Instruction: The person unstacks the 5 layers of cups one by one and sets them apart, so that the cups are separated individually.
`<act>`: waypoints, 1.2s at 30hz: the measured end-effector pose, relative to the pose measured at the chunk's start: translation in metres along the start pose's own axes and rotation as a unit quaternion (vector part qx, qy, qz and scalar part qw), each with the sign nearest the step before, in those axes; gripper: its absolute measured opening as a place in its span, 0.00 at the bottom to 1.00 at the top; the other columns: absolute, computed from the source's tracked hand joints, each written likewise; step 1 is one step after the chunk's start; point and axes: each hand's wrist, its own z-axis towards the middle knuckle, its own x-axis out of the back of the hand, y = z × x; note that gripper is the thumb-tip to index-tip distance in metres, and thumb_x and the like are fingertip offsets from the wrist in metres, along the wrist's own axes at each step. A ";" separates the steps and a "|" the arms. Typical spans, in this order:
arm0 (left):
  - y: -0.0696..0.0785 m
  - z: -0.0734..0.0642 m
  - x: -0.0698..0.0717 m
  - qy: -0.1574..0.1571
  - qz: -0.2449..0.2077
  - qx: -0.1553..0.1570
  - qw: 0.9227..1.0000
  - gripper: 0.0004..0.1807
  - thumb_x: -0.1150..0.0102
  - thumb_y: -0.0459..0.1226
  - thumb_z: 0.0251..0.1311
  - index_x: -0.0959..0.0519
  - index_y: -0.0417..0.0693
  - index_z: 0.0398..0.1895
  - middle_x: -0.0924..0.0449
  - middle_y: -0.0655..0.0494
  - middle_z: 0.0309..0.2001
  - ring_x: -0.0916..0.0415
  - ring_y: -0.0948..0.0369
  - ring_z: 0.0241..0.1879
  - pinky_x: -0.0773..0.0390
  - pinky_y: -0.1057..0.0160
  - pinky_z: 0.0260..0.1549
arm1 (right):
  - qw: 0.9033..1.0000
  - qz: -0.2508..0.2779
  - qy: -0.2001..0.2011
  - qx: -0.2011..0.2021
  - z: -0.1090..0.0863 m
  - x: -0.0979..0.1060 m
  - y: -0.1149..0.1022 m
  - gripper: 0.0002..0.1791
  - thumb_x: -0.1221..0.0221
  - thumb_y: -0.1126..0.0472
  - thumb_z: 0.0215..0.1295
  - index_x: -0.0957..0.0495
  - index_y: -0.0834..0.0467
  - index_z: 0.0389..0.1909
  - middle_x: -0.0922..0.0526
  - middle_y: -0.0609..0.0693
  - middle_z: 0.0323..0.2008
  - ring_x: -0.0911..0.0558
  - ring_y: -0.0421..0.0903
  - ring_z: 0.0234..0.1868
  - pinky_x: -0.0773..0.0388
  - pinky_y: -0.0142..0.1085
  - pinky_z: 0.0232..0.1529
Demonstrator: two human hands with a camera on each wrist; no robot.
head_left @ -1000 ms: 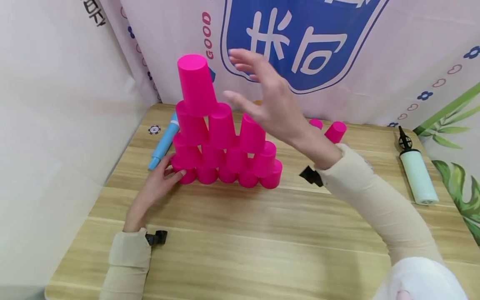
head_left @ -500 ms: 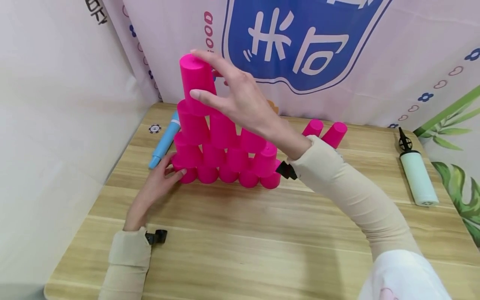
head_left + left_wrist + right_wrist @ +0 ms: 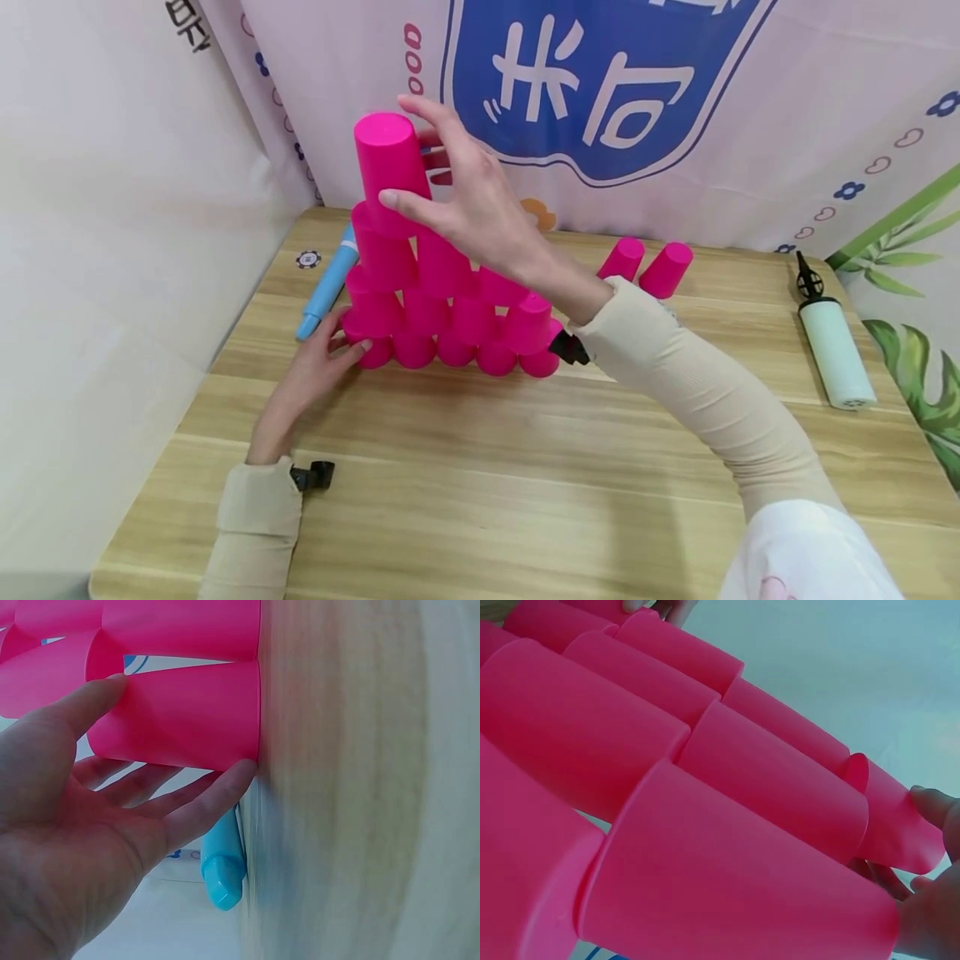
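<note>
Pink cups (image 3: 427, 312), upside down, are stacked into a pyramid on the wooden table. Its single top cup (image 3: 386, 167) sits over the left two cups of the row below. My right hand (image 3: 480, 200) holds this cup, thumb on its near side and fingers on the far side, partly hidden; in the right wrist view the cup (image 3: 904, 817) shows between thumb and fingers. Low at the left, my left hand (image 3: 318, 367) holds the bottom row's left end cup (image 3: 184, 716), with the thumb near its upper edge and the fingers along its outer side.
Two more pink cups (image 3: 666, 271) stand behind my right forearm. A blue pump (image 3: 330, 279) lies just left of the pyramid, near a round chip-like mark (image 3: 307, 260). At the right lies a pale green pump (image 3: 836, 354). A printed cloth (image 3: 622, 108) hangs behind the table.
My right hand has moved left from beside the top cup and taken hold of it. That cup has shifted slightly. My left hand has stayed at the bottom cup.
</note>
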 end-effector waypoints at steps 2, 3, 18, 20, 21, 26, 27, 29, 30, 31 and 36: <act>-0.001 0.000 0.000 0.001 -0.001 -0.001 1.000 0.32 0.43 0.36 0.66 0.43 0.40 0.70 0.35 0.40 0.63 0.37 0.44 0.63 0.34 0.41 0.62 | 1.000 0.005 0.002 0.005 0.000 -0.001 -0.001 0.43 0.33 0.59 0.58 0.44 0.60 0.71 0.26 0.53 0.56 0.23 0.41 0.51 0.23 0.28 0.49; -0.001 0.000 0.000 0.000 -0.002 0.000 1.000 0.32 0.43 0.36 0.66 0.43 0.40 0.70 0.35 0.40 0.63 0.37 0.44 0.63 0.34 0.41 0.62 | 1.000 0.004 0.004 0.008 0.000 -0.001 -0.002 0.43 0.33 0.58 0.58 0.44 0.60 0.71 0.26 0.53 0.56 0.23 0.41 0.51 0.23 0.28 0.49; 0.003 0.004 0.000 0.001 0.013 0.014 1.000 0.34 0.43 0.40 0.66 0.45 0.43 0.72 0.36 0.40 0.64 0.36 0.41 0.63 0.33 0.41 0.61 | 0.984 -0.032 0.165 0.049 -0.036 0.054 0.012 0.37 0.32 0.58 0.56 0.34 0.65 0.65 0.27 0.55 0.54 0.24 0.41 0.52 0.21 0.33 0.49; 0.002 0.004 0.001 0.001 0.017 0.015 1.000 0.35 0.43 0.40 0.67 0.45 0.42 0.72 0.36 0.40 0.64 0.36 0.41 0.63 0.33 0.41 0.61 | 0.981 -0.040 0.183 0.043 -0.045 0.062 0.022 0.36 0.31 0.60 0.55 0.33 0.65 0.64 0.27 0.55 0.54 0.24 0.42 0.52 0.20 0.33 0.49; 0.001 0.004 0.001 0.001 0.019 0.017 1.000 0.35 0.43 0.40 0.67 0.45 0.42 0.72 0.36 0.40 0.64 0.36 0.41 0.63 0.33 0.41 0.61 | 0.980 -0.042 0.190 0.032 -0.049 0.066 0.027 0.36 0.31 0.61 0.55 0.33 0.64 0.64 0.27 0.55 0.54 0.24 0.43 0.52 0.21 0.33 0.49; -0.001 0.004 0.001 0.001 0.022 0.020 1.000 0.34 0.44 0.42 0.67 0.44 0.42 0.72 0.36 0.41 0.64 0.36 0.42 0.63 0.33 0.41 0.61 | 0.973 -0.038 0.223 -0.031 -0.073 0.084 0.050 0.37 0.30 0.63 0.51 0.33 0.61 0.64 0.28 0.50 0.56 0.24 0.44 0.53 0.20 0.34 0.49; -0.001 0.003 0.001 0.001 0.023 0.021 1.000 0.35 0.44 0.43 0.67 0.44 0.42 0.72 0.35 0.41 0.64 0.36 0.41 0.63 0.33 0.41 0.61 | 0.971 -0.035 0.233 -0.040 -0.078 0.088 0.054 0.37 0.30 0.64 0.51 0.33 0.60 0.63 0.27 0.50 0.56 0.24 0.45 0.52 0.20 0.34 0.48; -0.002 0.003 0.001 -0.002 0.023 0.024 0.999 0.35 0.44 0.43 0.67 0.45 0.42 0.72 0.36 0.40 0.64 0.37 0.40 0.63 0.33 0.40 0.61 | 0.965 -0.031 0.253 -0.058 -0.086 0.096 0.058 0.36 0.30 0.64 0.51 0.32 0.59 0.62 0.26 0.48 0.55 0.24 0.45 0.53 0.20 0.34 0.48; -0.002 0.002 0.001 -0.003 0.025 0.026 0.999 0.35 0.45 0.44 0.67 0.45 0.42 0.72 0.36 0.40 0.64 0.37 0.40 0.64 0.33 0.40 0.61 | 0.962 -0.031 0.264 -0.065 -0.090 0.100 0.060 0.35 0.31 0.64 0.51 0.32 0.59 0.62 0.26 0.48 0.54 0.24 0.46 0.52 0.20 0.34 0.48; -0.001 0.002 0.001 -0.004 0.025 0.029 0.999 0.35 0.45 0.44 0.67 0.46 0.43 0.72 0.36 0.40 0.64 0.37 0.40 0.64 0.33 0.40 0.61 | 0.959 -0.031 0.273 -0.073 -0.094 0.104 0.061 0.34 0.31 0.64 0.52 0.31 0.59 0.62 0.25 0.48 0.54 0.24 0.46 0.52 0.20 0.33 0.48; -0.001 0.000 0.001 -0.006 0.028 0.040 0.999 0.36 0.45 0.44 0.67 0.46 0.44 0.73 0.37 0.41 0.65 0.38 0.40 0.64 0.33 0.40 0.61 | 0.944 -0.056 0.305 -0.117 -0.112 0.121 0.069 0.31 0.33 0.63 0.54 0.31 0.58 0.60 0.25 0.48 0.53 0.25 0.45 0.52 0.21 0.31 0.47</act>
